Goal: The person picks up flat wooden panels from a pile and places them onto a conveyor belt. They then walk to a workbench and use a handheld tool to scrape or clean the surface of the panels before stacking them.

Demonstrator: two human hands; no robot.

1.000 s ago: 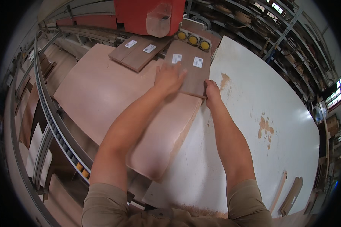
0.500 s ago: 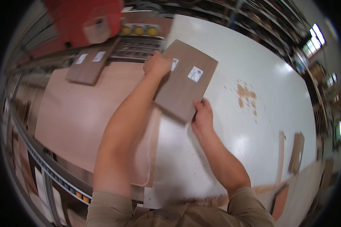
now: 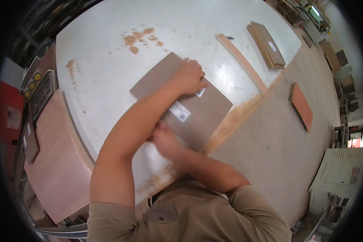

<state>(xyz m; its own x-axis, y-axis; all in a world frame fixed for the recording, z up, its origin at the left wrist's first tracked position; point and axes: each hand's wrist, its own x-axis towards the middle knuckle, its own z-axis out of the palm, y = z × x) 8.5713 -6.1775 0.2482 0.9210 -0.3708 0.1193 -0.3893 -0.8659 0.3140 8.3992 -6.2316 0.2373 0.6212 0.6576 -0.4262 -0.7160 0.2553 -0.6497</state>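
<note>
A flat brown panel (image 3: 207,111) with two white labels lies on the white table (image 3: 105,52), near its sawdust-strewn edge. My left hand (image 3: 189,76) rests on top of the panel, with the fingers curled over its far edge. At the panel's near edge my right hand (image 3: 163,139) grips it, partly hidden under my left forearm. My arms cross over the panel.
A stack of brown panels (image 3: 267,43) and a long thin strip (image 3: 242,62) lie at the table's far side. An orange board (image 3: 301,105) lies on the floor. At the left are a large pink board (image 3: 56,165), a box with yellow buttons (image 3: 38,86) and a red machine (image 3: 8,115).
Both hands have carried the panel from beside the pink board rightward onto the white table. My view has swung right with it.
</note>
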